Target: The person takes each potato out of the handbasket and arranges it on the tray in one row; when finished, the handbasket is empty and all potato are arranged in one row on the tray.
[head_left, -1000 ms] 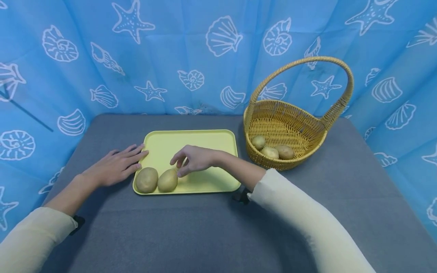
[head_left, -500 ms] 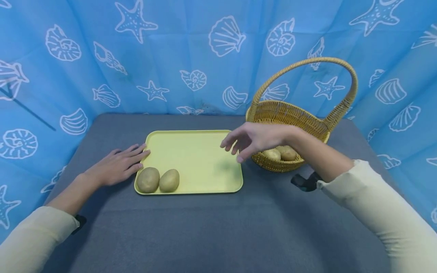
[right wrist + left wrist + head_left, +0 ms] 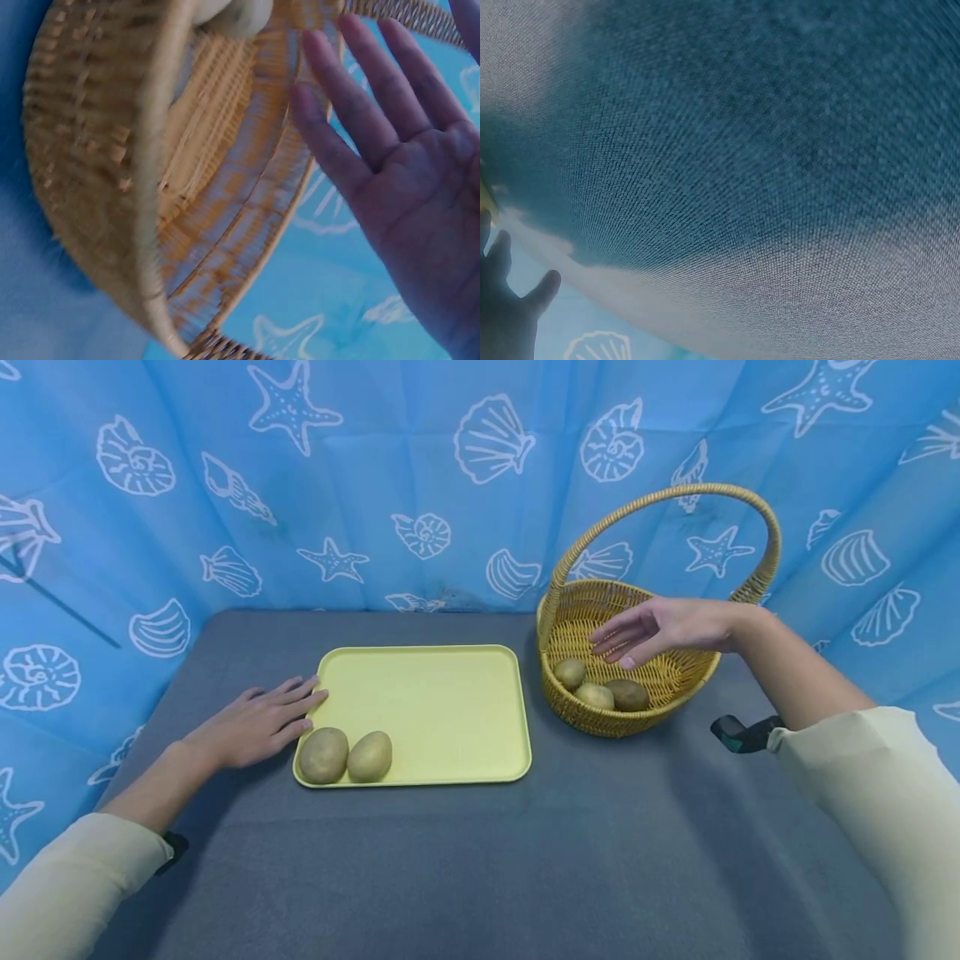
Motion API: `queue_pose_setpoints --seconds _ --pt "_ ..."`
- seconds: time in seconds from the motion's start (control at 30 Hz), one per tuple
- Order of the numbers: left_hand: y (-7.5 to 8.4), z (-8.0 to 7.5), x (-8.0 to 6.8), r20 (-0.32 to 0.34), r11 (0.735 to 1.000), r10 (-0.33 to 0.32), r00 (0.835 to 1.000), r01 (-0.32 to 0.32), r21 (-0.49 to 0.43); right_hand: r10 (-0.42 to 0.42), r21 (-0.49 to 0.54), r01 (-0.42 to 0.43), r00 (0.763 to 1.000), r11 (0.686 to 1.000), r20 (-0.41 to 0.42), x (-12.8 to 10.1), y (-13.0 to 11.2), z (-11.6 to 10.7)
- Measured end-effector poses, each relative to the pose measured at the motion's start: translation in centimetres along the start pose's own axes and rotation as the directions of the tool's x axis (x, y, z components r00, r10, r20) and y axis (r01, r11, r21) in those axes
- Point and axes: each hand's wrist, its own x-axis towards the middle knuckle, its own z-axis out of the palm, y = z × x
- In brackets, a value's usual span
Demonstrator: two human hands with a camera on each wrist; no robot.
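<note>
My left hand (image 3: 251, 725) rests with spread fingers at the left edge of a yellow tray (image 3: 435, 710), fingertips on its rim. Two potatoes lie in the tray's near left corner, a larger potato (image 3: 324, 756) and a smaller potato (image 3: 370, 757) beside it. Over the wicker basket (image 3: 558, 693) hovers my right hand (image 3: 663, 628), its fingers extended and holding nothing. Below it, three small potatoes sit in the basket's near left part, among them a brown potato (image 3: 628, 695). The right wrist view shows the open palm (image 3: 427, 202) beside the basket rim.
The basket's tall arched handle (image 3: 675, 491) rises above the right hand and wrist. A grey cloth (image 3: 420, 877) covers the table. Behind it hangs a blue curtain (image 3: 375, 468) printed with shells and starfish.
My right hand has left the smaller potato on the tray and moved right, across to above the basket. The left hand has stayed at the tray's edge.
</note>
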Motion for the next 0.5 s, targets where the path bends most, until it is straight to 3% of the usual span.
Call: queue_pose_setpoints --seconds 0.5 --pt "-0.1 0.1 0.1 0.004 1.000 -0.001 1.000 0.001 0.007 0.186 -0.040 -0.182 0.976 0.982 0.115 0.4 2.8 -1.4"
